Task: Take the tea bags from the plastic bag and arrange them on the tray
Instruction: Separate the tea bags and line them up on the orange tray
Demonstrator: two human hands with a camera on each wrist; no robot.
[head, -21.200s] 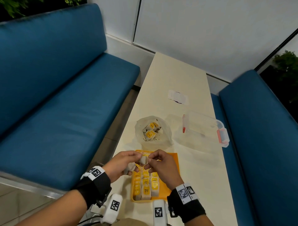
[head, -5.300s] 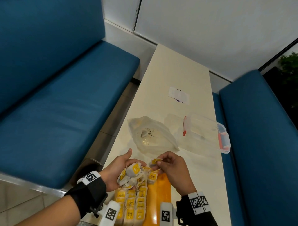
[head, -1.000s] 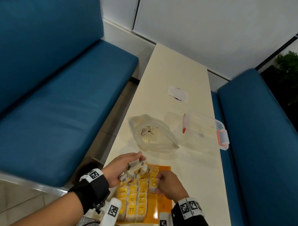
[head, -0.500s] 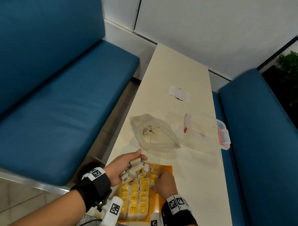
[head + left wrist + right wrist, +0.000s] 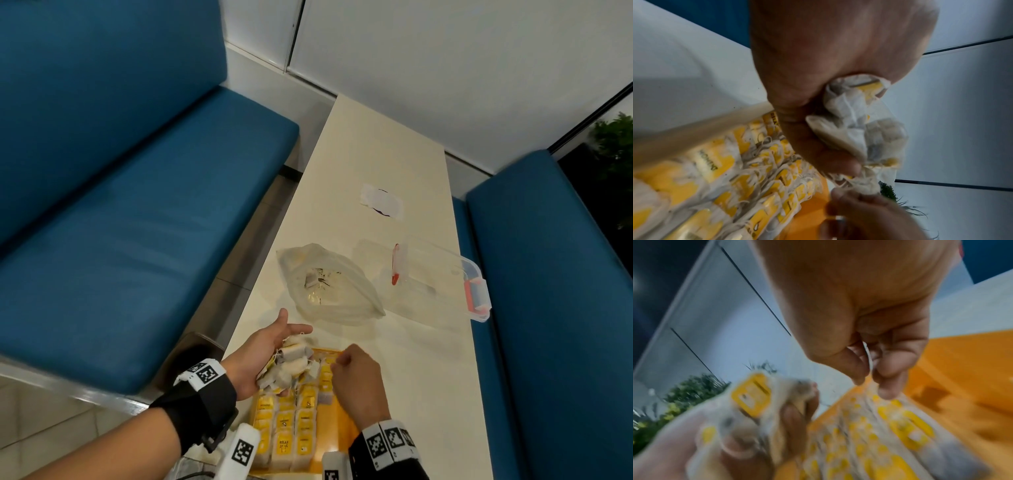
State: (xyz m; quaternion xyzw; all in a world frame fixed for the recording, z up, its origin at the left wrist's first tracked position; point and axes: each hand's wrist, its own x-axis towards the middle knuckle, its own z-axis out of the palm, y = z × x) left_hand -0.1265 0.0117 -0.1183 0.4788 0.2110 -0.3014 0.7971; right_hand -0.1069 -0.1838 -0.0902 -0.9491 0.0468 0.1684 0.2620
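Observation:
My left hand (image 5: 265, 354) cups a bunch of white tea bags (image 5: 291, 366) with yellow tags just above the far left corner of the orange tray (image 5: 346, 435). In the left wrist view its fingers curl under the bunch (image 5: 859, 121). My right hand (image 5: 356, 380) hovers over the tray beside the bunch, fingers curled. Thumb and forefinger (image 5: 859, 369) pinch a thin white sliver, apparently a tea bag tag. Several tea bags (image 5: 291, 428) lie in neat rows on the tray's left part. The clear plastic bag (image 5: 329, 287) lies beyond the tray with one tea bag and crumbs inside.
A clear lidded box (image 5: 442, 277) with red clips stands right of the bag. A white paper patch (image 5: 382, 202) lies farther up the narrow cream table (image 5: 428, 377). Blue benches (image 5: 137, 240) flank both sides. The tray's right part shows bare orange.
My right hand has lifted off the row on the tray and come up to the bunch in my left hand. The left hand's thumb has spread out a little.

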